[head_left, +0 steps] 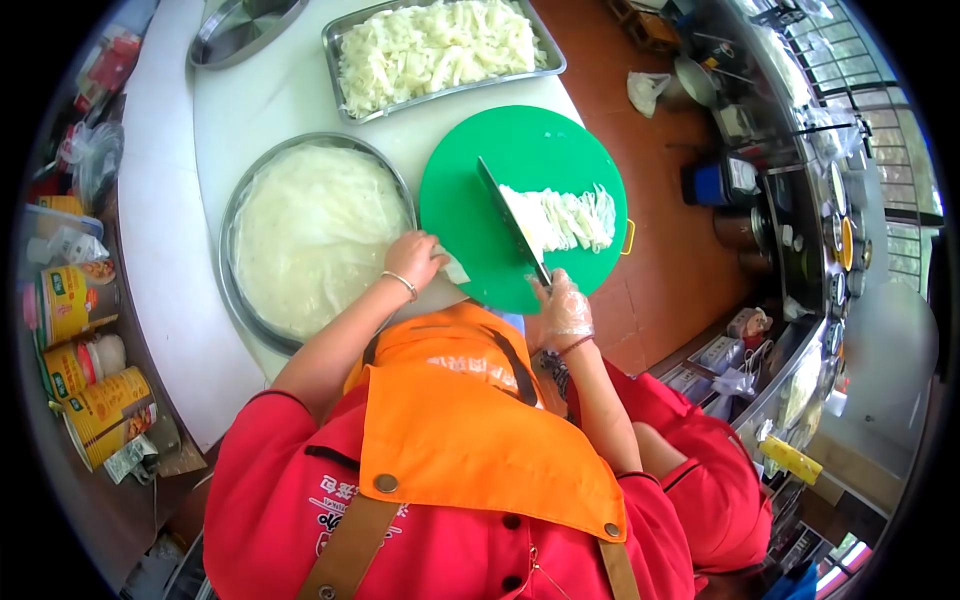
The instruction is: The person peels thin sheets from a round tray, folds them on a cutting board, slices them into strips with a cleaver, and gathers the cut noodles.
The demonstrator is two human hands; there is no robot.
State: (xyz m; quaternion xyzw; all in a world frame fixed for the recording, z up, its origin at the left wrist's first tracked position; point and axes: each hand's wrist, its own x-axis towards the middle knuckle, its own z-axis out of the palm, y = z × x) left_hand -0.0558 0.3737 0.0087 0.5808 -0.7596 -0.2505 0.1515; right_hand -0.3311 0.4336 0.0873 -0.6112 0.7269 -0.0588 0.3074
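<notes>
My right hand point(563, 305), in a clear plastic glove, grips the handle of a cleaver point(513, 220). The blade lies over a round green cutting board point(470, 160), along the left end of a pile of cut white noodle strips point(570, 220). Between the board and a round metal pan point(228, 235) is my bare left hand point(415, 258), its fingers curled by the board's left edge. A small pale flat piece point(454, 268) shows at those fingertips; what it is I cannot make out. Soft, translucent white sheets point(315, 240) fill the pan.
A rectangular metal tray point(455, 92) heaped with cut white strips stands beyond the board. Another round metal pan point(240, 35) sits at the table's far left. Tins point(110, 405) crowd the left shelf. A counter with pots point(740, 228) runs along the right, across the tiled floor.
</notes>
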